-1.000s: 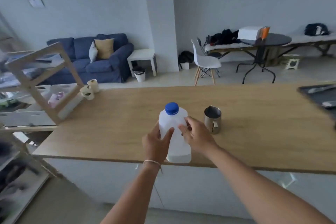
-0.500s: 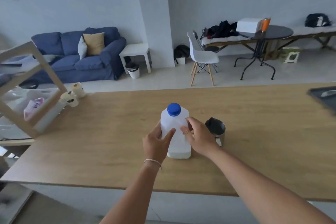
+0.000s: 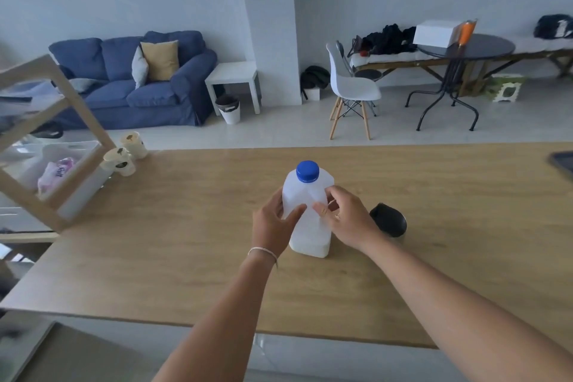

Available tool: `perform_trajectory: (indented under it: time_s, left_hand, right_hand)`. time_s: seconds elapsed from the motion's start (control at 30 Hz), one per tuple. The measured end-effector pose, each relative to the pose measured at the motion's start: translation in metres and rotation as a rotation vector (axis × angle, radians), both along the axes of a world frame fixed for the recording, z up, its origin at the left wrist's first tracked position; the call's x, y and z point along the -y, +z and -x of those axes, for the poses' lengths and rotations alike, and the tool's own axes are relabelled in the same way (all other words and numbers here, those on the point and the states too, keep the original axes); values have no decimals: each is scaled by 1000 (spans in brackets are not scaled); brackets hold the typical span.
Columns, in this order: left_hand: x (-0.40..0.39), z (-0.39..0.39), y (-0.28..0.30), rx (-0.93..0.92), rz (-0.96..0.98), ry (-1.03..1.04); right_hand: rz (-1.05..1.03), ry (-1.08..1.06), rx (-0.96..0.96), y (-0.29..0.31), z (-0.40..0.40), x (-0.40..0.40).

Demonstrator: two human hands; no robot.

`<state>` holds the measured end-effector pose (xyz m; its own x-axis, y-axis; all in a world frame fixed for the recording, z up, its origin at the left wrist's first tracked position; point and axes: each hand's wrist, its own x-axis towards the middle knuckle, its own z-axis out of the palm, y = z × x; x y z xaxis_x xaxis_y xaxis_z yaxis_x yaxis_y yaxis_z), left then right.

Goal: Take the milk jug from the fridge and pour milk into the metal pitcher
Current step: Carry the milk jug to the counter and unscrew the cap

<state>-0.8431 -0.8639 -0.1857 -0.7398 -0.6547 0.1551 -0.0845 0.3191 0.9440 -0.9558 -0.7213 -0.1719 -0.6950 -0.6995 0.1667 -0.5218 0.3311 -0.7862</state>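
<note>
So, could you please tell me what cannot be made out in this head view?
- Dark metal pitcher: near side hidden by right hand.
- White plastic milk jug: middle covered by left hand and the right one.
- Dark object: cut off at the right edge.

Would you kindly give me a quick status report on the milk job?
Both hands, left and right, grip milk jug, upright on counter. Blue cap on. Pitcher beside it, unobstructed.

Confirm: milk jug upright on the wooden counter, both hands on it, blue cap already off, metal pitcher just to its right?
Not quite. The head view shows the blue cap still on the milk jug. The rest holds: the jug stands upright on the wooden counter, the left hand and right hand both hold it, and the metal pitcher sits just to its right.
</note>
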Motion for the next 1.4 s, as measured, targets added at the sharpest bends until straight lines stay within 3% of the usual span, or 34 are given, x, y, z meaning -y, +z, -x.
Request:
perform_trajectory:
  time_s: [0.1, 0.2, 0.3, 0.37, 0.47, 0.6, 0.7, 1.13, 1.4]
  left_hand:
    - [12, 1, 0, 24, 7, -54]
    - [15, 2, 0, 43, 18, -51]
    - [1, -2, -2, -63, 132, 227]
    - [-21, -2, -1, -124, 169, 314]
    - [-48, 4, 1, -2, 125, 184]
    - [-55, 23, 1, 118, 112, 160]
    - [-53, 27, 0, 134, 68, 142]
    - [-45, 10, -13, 81, 204, 55]
    - [-29, 2, -11, 107, 226, -79]
  right_hand:
    - [-63, -25, -35, 9, 5, 2]
    - [-15, -145, -236, 32, 10, 6]
    - [-14, -130, -421, 65, 14, 23]
    - [-137, -52, -468, 85, 19, 36]
    - [-344, -5, -557, 99, 26, 49]
    - [-450, -10, -615, 101, 30, 55]
    - [-453, 17, -619, 101, 27, 54]
    - [-370, 187, -486, 97, 23, 52]
    - [-480, 276, -478, 105, 26, 52]
